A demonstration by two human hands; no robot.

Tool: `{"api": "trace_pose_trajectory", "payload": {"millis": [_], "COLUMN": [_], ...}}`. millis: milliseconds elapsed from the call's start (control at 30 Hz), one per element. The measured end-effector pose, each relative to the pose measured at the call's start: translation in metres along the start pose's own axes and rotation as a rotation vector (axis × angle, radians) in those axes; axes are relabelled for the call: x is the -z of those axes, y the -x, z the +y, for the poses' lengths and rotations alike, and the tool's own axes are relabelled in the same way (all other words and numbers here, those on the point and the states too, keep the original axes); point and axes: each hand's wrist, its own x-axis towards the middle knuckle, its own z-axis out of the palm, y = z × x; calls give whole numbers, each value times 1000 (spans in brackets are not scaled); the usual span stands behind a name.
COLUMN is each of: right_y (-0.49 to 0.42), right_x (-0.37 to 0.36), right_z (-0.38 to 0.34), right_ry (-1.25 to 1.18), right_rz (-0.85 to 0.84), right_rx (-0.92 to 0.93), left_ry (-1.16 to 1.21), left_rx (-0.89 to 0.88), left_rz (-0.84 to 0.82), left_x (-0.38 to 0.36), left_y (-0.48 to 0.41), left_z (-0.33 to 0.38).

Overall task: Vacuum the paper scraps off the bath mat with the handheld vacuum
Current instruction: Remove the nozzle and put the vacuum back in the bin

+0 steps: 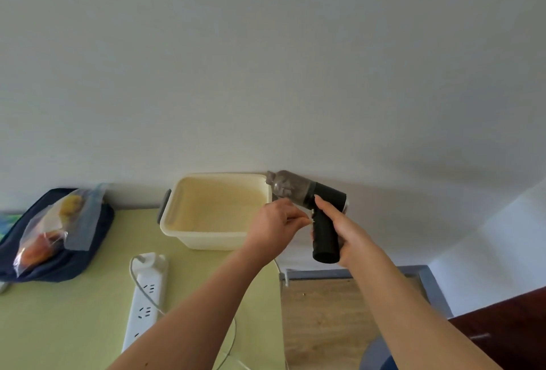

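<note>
Forearms first — my right hand (339,232) grips the handheld vacuum (326,192) by its black handle, up in the air just right of the cream tub (212,239). My left hand (274,222) curls its fingers beside the handle — gripping or not, I cannot tell.

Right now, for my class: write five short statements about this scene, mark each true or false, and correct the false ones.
1. The right hand grips the vacuum by its handle. True.
2. The tub stands on the floor. False: it stands on the table, by the wall.
3. The power strip lies on the table. True.
4. The vacuum lies in the tub. False: it is held in the air at the tub's right corner.
5. The left hand rests on the power strip. False: it is up at the vacuum.
</note>
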Motion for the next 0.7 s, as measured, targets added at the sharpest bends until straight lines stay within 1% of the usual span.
{"api": "trace_pose_trajectory", "payload": {"millis": [100, 167, 267, 333, 400, 467, 567, 633, 700], "right_y": [-8, -12, -13, -9, -6, -8, -12, -19, -27], "right_x": [-6, -8, 7, 15, 9, -12, -52, -74, -91], "right_z": [-1, 0, -11, -22, -26, -26, -21, -17, -12], "right_ry": [30, 44, -55, -24, 73, 195, 353, 394, 393], "right_rz": [-10, 11, 86, 69, 35, 25, 12, 39, 55], "right_rx": [-26, -26, -2, -17, -17, -4, 76, 148, 165], "left_ry": [-55, -83, -125, -119, -53, 14, 29, 54, 96], "left_rx": [-84, -79, 26, 101, 180, 243, 351, 430, 502], "left_rz": [44, 21, -7, 13, 80, 138, 225, 322, 414], "left_x": [0, 10, 40, 59, 68, 70, 76, 84, 87], "left_y": [1, 1, 4, 5, 0, -6, -6, 2, 10], "left_z": [-3, -9, -37, -56, -69, -79, -92, -101, -110]}}
